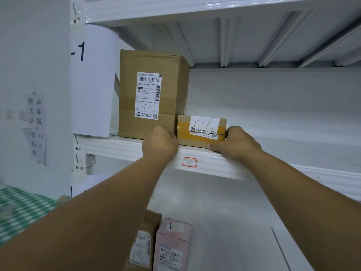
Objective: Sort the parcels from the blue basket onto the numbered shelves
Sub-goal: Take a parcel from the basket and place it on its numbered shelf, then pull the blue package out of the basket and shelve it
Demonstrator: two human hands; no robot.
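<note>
Grip: left hand (159,143), right hand (238,143) on small parcel (201,133), white shelf (254,167), wall (29,55)

Small parcel (202,131) sits at the near edge of the white shelf (254,167), its left end touching the large brown box (152,94). Handwritten "1-1" on both labels. Left hand (160,143) grips the parcel's left end with curled fingers. Right hand (237,143) grips its right end, thumb along the near bottom edge. Paper sign (93,81) reading "-1" hangs left of the box. Lower shelf, near: pink box (172,245) just right of a brown parcel (145,241).
</note>
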